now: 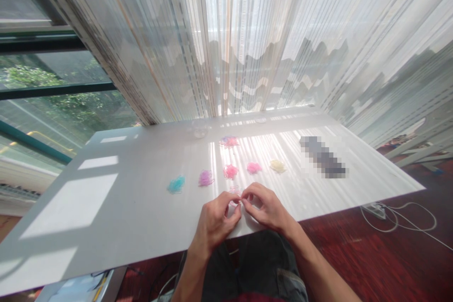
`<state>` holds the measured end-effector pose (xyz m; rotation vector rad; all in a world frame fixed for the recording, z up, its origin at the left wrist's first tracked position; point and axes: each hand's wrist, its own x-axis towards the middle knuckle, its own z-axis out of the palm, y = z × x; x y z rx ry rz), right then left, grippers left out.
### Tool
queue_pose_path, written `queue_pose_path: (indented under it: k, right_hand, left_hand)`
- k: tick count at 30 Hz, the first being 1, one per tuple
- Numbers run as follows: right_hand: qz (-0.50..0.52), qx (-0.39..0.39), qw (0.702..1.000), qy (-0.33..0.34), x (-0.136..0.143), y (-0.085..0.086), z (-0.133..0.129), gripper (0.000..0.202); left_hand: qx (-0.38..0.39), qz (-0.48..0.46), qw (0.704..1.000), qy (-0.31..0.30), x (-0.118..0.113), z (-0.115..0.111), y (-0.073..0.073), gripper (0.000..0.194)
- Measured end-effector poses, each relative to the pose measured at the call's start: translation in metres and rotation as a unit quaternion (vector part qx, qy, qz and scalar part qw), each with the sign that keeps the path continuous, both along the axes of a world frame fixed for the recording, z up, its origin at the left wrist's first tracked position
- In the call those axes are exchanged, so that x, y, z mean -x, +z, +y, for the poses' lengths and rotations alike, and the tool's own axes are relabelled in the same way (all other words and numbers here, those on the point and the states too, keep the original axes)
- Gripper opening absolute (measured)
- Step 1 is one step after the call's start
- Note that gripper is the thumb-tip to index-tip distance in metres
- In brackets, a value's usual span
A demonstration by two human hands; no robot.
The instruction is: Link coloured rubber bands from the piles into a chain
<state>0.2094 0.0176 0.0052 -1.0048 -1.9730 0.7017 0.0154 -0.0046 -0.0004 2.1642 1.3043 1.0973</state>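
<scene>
My left hand point(216, 219) and my right hand point(266, 207) meet near the table's front edge, fingertips pinched together. What they hold between them is too small to name. Pale pink strands point(234, 189) lie on the table just behind my fingertips, partly hidden by them. Beyond my hands, small piles of thin loops form a row: teal point(176, 184), purple point(205, 178), red-pink point(230, 171), bright pink point(254, 167) and pale yellow point(278, 166). A mixed-colour pile point(230, 141) sits farther back.
The white table point(141, 207) has a clear, round container point(200, 130) at its back. A blurred dark object point(323, 156) lies on the right. Sheer curtains point(247, 56) hang behind the table. White cables point(399, 217) are on the red floor at right.
</scene>
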Motion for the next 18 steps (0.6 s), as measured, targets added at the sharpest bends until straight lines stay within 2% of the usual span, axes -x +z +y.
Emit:
queue_pose_path:
  k: [18]
  right_hand:
    - [0.004, -0.018, 1.0, 0.002, 0.0006, 0.0007, -0.0025, 0.006]
  left_hand:
    - [-0.015, -0.004, 1.0, 0.011, -0.0007, 0.0006, 0.0021, 0.012]
